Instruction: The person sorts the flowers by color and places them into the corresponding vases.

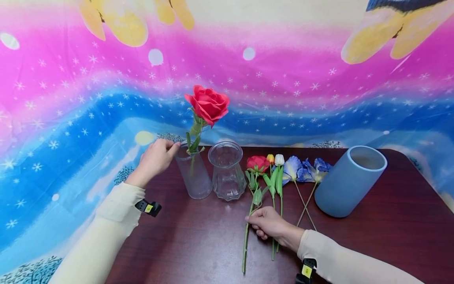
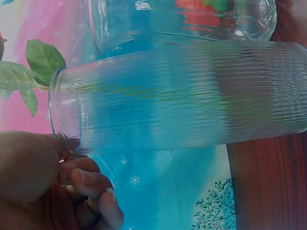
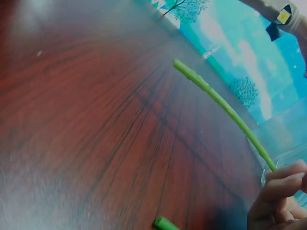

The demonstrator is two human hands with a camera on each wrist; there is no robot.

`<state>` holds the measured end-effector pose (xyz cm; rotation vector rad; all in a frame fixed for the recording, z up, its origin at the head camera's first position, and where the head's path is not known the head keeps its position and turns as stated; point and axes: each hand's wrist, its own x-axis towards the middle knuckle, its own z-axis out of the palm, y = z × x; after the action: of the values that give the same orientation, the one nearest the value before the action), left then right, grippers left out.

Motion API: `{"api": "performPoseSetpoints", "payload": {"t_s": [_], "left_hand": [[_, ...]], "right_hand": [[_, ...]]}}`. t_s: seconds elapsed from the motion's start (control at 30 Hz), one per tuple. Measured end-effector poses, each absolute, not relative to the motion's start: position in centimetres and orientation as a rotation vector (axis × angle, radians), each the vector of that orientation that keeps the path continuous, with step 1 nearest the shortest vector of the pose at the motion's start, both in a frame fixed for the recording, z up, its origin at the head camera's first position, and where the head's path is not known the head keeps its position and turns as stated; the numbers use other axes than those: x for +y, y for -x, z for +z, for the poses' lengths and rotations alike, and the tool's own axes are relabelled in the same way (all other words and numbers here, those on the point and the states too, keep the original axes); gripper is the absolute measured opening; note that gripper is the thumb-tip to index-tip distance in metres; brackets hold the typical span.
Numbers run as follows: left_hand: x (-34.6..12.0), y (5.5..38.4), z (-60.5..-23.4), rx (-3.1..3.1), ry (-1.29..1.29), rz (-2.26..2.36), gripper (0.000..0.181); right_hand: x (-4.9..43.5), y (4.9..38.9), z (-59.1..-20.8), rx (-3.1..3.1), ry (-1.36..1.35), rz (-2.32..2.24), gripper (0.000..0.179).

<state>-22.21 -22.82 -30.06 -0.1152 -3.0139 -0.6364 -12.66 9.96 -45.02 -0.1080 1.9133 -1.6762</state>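
My left hand [image 1: 155, 159] pinches the rim of a ribbed clear glass vase [image 1: 196, 183], thumb on top and fingers bent below, as the left wrist view shows. A tall red artificial rose [image 1: 208, 105] stands in that vase, its bloom well above the rim. At the front, my right hand [image 1: 271, 225] pinches the green stem of a second red rose [image 1: 257, 163] between thumb and index finger. The lower stem [image 3: 225, 106] sticks out past my fingers in the right wrist view. Whether this rose is lifted off the table cannot be told.
Beside the ribbed vase stands a wider, faceted glass vase [image 1: 228, 177]. Right of the second rose lie a yellow tulip [image 1: 270, 159], a white tulip [image 1: 279, 159] and blue irises [image 1: 292, 169] with crossed stems. A blue-grey vase [image 1: 345, 189] stands farther right on the dark wooden table [image 1: 400, 232].
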Motion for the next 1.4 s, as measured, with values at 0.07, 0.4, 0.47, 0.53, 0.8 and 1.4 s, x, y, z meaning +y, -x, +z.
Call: {"api": "performPoseSetpoints", "payload": {"t_s": [0.07,0.4,0.47,0.53,0.8,1.4], "left_hand": [[-22.8,22.2,-30.1,-3.017,0.117,-0.639,0.051],[-22.9,22.1,-30.3,-3.027,0.114,-0.644,0.05],[-22.9,22.1,-30.3,-3.027,0.112,-0.642,0.05],[-22.9,22.0,-30.3,-3.026,0.111,-0.64,0.05],[-22.9,22.0,-30.4,-3.03,0.105,-0.647,0.05],[-22.9,22.2,-30.0,-3.016,0.102,-0.671,0.051]], "right_hand": [[9.9,12.6,-44.8,1.925,0.099,-1.692,0.029],[9.5,11.7,-43.7,1.852,0.041,-1.834,0.023],[9.4,11.5,-43.6,1.854,0.041,-1.867,0.02],[9.2,11.3,-43.4,1.856,0.036,-1.904,0.018],[8.4,10.9,-42.7,1.903,0.058,-2.075,0.015],[7.4,11.0,-39.2,2.22,0.322,-2.383,0.017]]}}
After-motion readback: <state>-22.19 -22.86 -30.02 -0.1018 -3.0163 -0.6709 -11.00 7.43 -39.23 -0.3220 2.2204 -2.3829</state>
